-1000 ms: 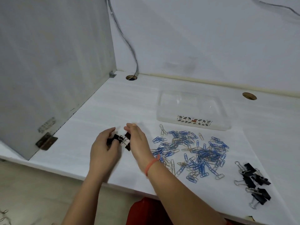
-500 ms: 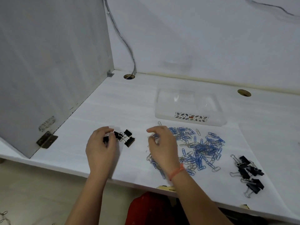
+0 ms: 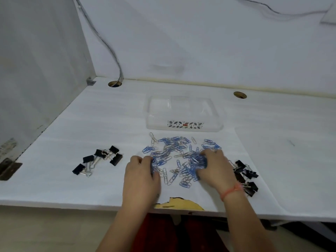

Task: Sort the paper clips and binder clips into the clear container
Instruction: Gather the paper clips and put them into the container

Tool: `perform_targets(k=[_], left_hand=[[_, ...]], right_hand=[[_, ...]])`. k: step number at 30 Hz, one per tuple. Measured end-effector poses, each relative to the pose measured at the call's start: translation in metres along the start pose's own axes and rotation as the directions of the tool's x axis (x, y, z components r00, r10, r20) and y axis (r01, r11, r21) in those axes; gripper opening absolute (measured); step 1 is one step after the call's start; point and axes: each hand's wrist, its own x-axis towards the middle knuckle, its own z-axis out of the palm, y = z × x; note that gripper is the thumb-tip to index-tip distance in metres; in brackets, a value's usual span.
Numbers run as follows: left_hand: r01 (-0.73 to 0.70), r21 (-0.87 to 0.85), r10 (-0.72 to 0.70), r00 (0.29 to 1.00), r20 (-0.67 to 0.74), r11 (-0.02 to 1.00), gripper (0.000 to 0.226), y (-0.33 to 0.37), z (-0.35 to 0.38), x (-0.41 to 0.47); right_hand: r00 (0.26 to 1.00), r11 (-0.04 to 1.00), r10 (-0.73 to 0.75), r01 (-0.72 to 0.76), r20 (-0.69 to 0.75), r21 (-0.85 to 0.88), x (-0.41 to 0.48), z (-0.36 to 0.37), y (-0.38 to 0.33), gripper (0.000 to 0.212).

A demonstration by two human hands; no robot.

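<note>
Many paper clips [image 3: 174, 153] lie piled just before the clear container [image 3: 184, 126]. The right hand [image 3: 216, 170] grips a blue bunch; the left hand [image 3: 140, 176] pinches some with curled fingers at the pile's left edge. Binder clips [image 3: 115, 159] lie at both sides.

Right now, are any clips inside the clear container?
No: the clear container shows nothing inside, and the paper clips and binder clips all lie on the desk outside it.

Between me and the clear container [image 3: 183, 113] paper clips [image 3: 172, 151] sprawl; binder clips [image 3: 99, 160] flank both sides; bare surface [image 3: 81, 124] open back left
</note>
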Motion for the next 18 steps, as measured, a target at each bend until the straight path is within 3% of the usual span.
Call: perform_targets(k=[5,8,10,13,15,18], left_hand=[[-0.058,-0.089,0.059,0.998,0.012,0.994,0.031,0.022,0.013,0.004],[-0.094,-0.069,0.082,0.983,-0.165,0.993,0.022,0.022,0.009,0.002],[-0.058,-0.040,0.047,0.971,-0.236,0.998,0.020,0.014,0.004,0.008],[-0.004,-0.047,-0.003,0.988,-0.154,0.999,0.025,0.001,0.008,0.031],[-0.016,-0.074,0.008,0.994,-0.104,0.997,0.026,-0.001,0.010,0.041],[-0.044,-0.156,0.022,0.990,-0.139,0.987,0.020,0.000,0.008,0.044]], right_hand=[[0.990,0.976,-0.139,0.134,0.012,0.171,-0.002,0.006,-0.009,0.049],[0.980,0.984,-0.067,0.096,-0.186,0.152,0.017,-0.012,0.011,0.041],[0.960,0.994,0.043,-0.012,-0.278,0.112,0.036,-0.025,0.026,0.039],[0.974,0.991,0.122,-0.110,-0.193,0.073,0.055,-0.024,0.031,0.040],[0.982,0.997,0.065,-0.056,-0.178,0.056,0.053,-0.012,0.024,0.038],[0.986,0.995,-0.068,0.078,-0.155,0.062,0.040,0.006,0.013,0.035]])
